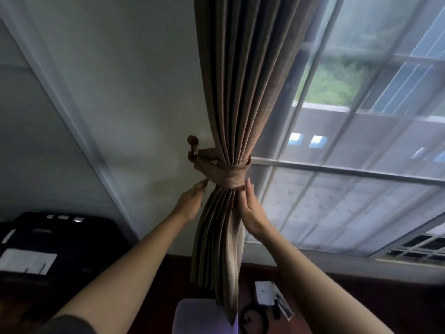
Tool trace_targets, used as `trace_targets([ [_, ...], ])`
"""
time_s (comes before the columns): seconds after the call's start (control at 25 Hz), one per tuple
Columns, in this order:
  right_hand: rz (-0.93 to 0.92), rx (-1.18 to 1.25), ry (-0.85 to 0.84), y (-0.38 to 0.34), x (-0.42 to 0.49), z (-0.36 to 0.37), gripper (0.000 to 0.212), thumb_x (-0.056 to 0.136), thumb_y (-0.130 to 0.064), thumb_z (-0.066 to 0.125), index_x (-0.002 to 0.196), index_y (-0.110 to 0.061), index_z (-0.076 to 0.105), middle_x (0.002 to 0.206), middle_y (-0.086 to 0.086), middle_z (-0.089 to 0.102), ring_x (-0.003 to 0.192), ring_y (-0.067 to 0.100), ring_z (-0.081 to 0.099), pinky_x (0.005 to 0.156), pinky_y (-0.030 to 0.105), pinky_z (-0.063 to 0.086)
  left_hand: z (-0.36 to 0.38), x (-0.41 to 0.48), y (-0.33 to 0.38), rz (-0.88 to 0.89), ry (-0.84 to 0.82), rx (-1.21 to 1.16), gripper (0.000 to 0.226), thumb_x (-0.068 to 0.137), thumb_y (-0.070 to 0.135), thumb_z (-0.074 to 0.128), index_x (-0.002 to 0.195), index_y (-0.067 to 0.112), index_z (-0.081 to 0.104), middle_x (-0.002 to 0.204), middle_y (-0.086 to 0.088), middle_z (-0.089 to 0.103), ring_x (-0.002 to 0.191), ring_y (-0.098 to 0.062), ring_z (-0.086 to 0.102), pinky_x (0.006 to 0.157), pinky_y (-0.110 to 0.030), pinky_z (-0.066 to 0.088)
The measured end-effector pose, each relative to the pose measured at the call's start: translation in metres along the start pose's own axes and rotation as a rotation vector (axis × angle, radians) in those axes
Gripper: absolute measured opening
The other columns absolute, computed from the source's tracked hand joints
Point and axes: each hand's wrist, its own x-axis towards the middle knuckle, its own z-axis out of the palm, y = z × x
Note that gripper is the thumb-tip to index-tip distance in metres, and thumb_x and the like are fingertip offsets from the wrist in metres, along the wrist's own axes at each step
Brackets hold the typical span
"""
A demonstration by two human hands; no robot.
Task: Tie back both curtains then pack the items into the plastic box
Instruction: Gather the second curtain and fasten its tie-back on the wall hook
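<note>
Where tieback point(228, 175) cinches curtain point(240, 80), left hand point(190, 206), right hand point(251, 210) flank it.

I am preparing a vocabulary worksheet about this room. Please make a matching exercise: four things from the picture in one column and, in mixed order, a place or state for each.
Things
1. curtain
2. tie-back band
3. wall hook
4. right hand

Places or states
A. mounted to the left of the curtain
B. gathered into folds
C. fingers straight against the folds, just under the band
D. wrapped around the curtain

Pairs: 1-B, 2-D, 3-A, 4-C
</note>
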Motion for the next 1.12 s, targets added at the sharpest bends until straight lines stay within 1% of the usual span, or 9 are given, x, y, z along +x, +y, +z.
trace_targets([
  [0.04,0.027,0.117,-0.032,0.001,0.007,0.005,0.059,0.098,-0.05,0.017,0.15,-0.024,0.008,0.159,0.001,0.01,0.146,0.015,0.006,0.12,0.037,0.009,0.007,0.005,0.003,-0.046,-0.052,-0.034,0.047,0.096,0.036,0.036,0.143,0.029,0.037,0.147,-0.003,0.041,0.134,-0.024,0.04,0.11,-0.044,0.036],
  [0.16,0.11,0.337,-0.115,0.008,0.022,0.017,0.074,0.082,-0.074,0.01,0.14,-0.032,0.029,0.144,-0.003,0.038,0.135,0.01,0.032,0.113,0.039,0.027,0.02,0.0,0.004,-0.069,-0.088,0.048,0.051,0.085,0.043,0.033,0.133,0.031,0.047,0.134,-0.015,0.054,0.124,-0.033,0.05,0.104,-0.045,0.042],
  [0.32,0.182,0.447,-0.246,0.002,0.034,0.041,0.063,0.096,-0.053,0.004,0.137,-0.022,0.039,0.13,0.006,0.053,0.124,0.016,0.047,0.107,0.035,0.039,0.007,-0.012,0.001,-0.099,-0.015,0.135,0.057,0.075,0.047,0.028,0.126,0.027,0.043,0.103,-0.024,0.062,0.092,-0.036,0.06,0.077,-0.038,0.049],
  [0.44,0.193,0.45,-0.21,-0.011,0.051,0.066,0.06,0.1,-0.045,0.007,0.14,-0.013,0.037,0.136,0.014,0.05,0.13,0.02,0.043,0.113,0.039,0.032,-0.01,-0.012,0.001,-0.104,0.042,0.255,0.051,0.079,0.043,0.025,0.117,0.014,0.042,0.088,-0.024,0.058,0.078,-0.035,0.056,0.061,-0.033,0.036],
  [0.56,0.138,0.361,-0.239,-0.021,0.069,0.081,0.062,0.097,-0.051,0.008,0.144,-0.017,0.029,0.144,0.015,0.041,0.138,0.022,0.032,0.117,0.044,0.023,-0.022,-0.01,0.0,-0.13,0.109,0.284,0.034,0.097,0.031,0.029,0.117,0.007,0.041,0.089,-0.024,0.055,0.084,-0.036,0.056,0.067,-0.033,0.036],
  [0.84,0.083,0.288,-0.268,-0.013,0.076,0.064,0.065,0.094,-0.051,0.014,0.145,-0.014,0.03,0.146,0.012,0.039,0.138,0.021,0.031,0.117,0.041,0.023,-0.014,-0.012,0.004,-0.092,0.064,0.266,0.035,0.099,0.028,0.03,0.132,0.016,0.032,0.094,-0.018,0.055,0.071,-0.027,0.053,0.069,-0.03,0.033],
  [0.92,0.068,0.177,-0.191,-0.004,0.065,0.047,0.055,0.099,-0.044,0.017,0.142,-0.014,0.035,0.143,0.011,0.043,0.135,0.022,0.036,0.113,0.033,0.026,-0.008,-0.008,0.003,-0.072,0.004,0.209,0.044,0.098,0.034,0.033,0.141,0.027,0.029,0.115,-0.013,0.057,0.095,-0.028,0.059,0.079,-0.028,0.038],
  [1.0,0.007,0.033,-0.012,0.006,0.049,0.032,0.042,0.101,-0.034,0.027,0.129,-0.011,0.048,0.128,0.014,0.056,0.12,0.026,0.05,0.096,0.03,0.036,-0.009,-0.007,0.001,-0.057,-0.045,0.141,0.059,0.087,0.046,0.038,0.144,0.036,0.026,0.138,-0.007,0.05,0.122,-0.028,0.051,0.099,-0.031,0.039],
  [1.12,-0.171,-0.033,0.244,0.021,0.029,0.024,0.022,0.096,-0.016,0.046,0.112,-0.007,0.058,0.108,0.01,0.061,0.093,0.017,0.06,0.081,0.03,0.051,-0.015,-0.01,-0.003,-0.061,-0.098,0.115,0.074,0.075,0.043,0.047,0.146,0.03,0.028,0.146,-0.004,0.043,0.13,-0.023,0.045,0.108,-0.042,0.039],
])
